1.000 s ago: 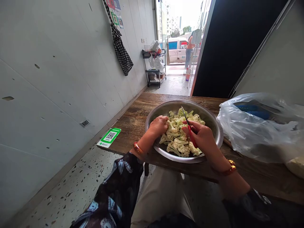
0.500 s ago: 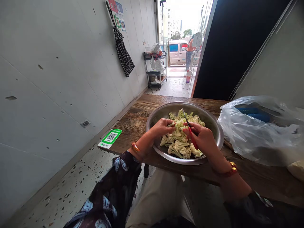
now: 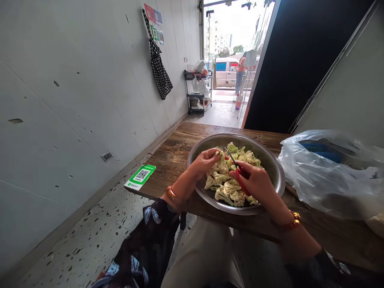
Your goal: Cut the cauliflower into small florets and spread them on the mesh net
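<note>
A wide steel bowl (image 3: pixel 274 188) stands on the wooden table in front of me, holding many cut cauliflower florets (image 3: pixel 229 186). Over its left side, my left hand (image 3: pixel 207 162) pinches a piece of cauliflower (image 3: pixel 222 163) between thumb and fingers. My right hand (image 3: pixel 255 178) is closed round the red handles of a pair of scissors (image 3: pixel 242 182). The scissor blades point up and left, close beside the held piece; whether they touch it I cannot tell.
On the table (image 3: pixel 168 160) lies a green QR-code card (image 3: pixel 141 177) at the left corner. A clear plastic bag (image 3: pixel 327 176) with something blue inside sits right of the bowl. Further off stand a cart (image 3: pixel 198 94) by the wall and a person (image 3: pixel 240 72) beyond the doorway.
My left hand has brought the cauliflower piece more upright, nearer the scissors. The scissor blades have tilted further left. The whole view has shifted slightly.
</note>
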### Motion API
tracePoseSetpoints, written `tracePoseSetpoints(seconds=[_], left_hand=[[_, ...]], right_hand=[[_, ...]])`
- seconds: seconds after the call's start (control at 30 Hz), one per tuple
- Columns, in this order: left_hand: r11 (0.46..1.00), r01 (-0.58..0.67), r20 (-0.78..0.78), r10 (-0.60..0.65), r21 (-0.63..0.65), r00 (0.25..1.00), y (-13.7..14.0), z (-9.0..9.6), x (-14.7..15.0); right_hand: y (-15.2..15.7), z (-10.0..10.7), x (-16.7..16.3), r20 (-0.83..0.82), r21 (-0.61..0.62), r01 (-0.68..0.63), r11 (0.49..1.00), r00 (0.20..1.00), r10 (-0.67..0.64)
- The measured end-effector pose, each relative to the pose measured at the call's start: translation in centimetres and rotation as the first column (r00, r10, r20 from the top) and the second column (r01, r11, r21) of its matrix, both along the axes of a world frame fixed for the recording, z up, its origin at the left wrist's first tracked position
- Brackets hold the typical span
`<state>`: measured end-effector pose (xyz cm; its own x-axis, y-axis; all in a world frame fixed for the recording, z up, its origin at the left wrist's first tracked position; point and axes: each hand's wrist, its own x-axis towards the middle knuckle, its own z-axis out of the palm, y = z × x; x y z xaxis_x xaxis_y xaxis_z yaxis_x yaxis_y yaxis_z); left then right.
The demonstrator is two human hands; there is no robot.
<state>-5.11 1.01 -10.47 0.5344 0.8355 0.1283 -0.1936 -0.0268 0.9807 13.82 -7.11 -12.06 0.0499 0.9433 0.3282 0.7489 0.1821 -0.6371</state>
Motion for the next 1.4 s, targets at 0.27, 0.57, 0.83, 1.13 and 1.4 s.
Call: tracePoseSetpoints(seconds=[0.27, 0.57, 0.83, 1.13, 1.4], left_hand=[[0.998, -0.05, 0.005, 0.05, 0.031, 0.999, -0.5, 0.4, 0.0], [0.993, -0.07, -0.059, 0.076, 0.097, 0.995, -0.5, 0.7, -0.1], [0.985, -0.05, -0.117, 0.069, 0.163, 0.991, -0.4, 0.3, 0.0], [0.919, -0.137, -0.311, 0.261, 0.37, 0.914, 1.1, 0.4, -0.9], [0.662, 0.42, -0.759, 0.643, 0.621, 0.107, 2.3, 1.1, -1.9]], right_hand=[[-0.2, 0.2, -0.2, 0.026, -0.005, -0.039, 0.999, 0.999, 0.039], [-0.3, 0.3, -0.3, -0.022, 0.008, -0.071, 0.997, 0.997, 0.071], [0.0, 0.1, 0.0, -0.043, -0.014, -0.081, 0.997, 0.996, 0.081], [-0.2, 0.2, 0.6, -0.205, 0.002, 0.0, 1.0, 0.979, 0.0], [-0.3, 0.2, 0.5, -0.145, 0.011, 0.013, 1.0, 0.989, -0.012]])
